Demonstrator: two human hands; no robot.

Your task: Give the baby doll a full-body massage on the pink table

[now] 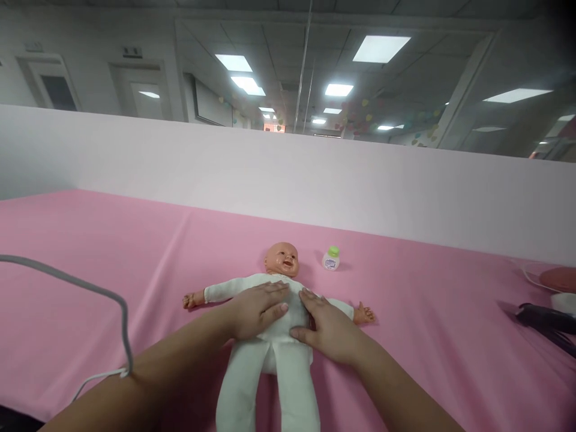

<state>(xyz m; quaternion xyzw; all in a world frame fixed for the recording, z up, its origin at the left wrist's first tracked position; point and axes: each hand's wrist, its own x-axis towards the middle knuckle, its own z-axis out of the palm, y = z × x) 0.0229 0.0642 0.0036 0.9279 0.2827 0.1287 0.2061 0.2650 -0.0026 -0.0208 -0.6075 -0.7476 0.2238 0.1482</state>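
Note:
A baby doll [288,372] with a white cloth body lies on its back, arms spread wide and head toward the wall. My left hand [258,309] rests flat on the left side of its chest, fingers stretched out. On the other side of the chest lies my right hand [330,324], palm down with its fingers and thumb apart. Neither hand grips anything. Just right of the doll's head stands a small clear bottle [331,259] with a green cap and a printed label.
Pink cloth [157,258] covers the table, with a low white wall [288,174] along its back. A grey cable [81,279] loops in at the left, over my left forearm. Near the right edge lie a black-handled object [544,318] and a reddish rounded item [560,279].

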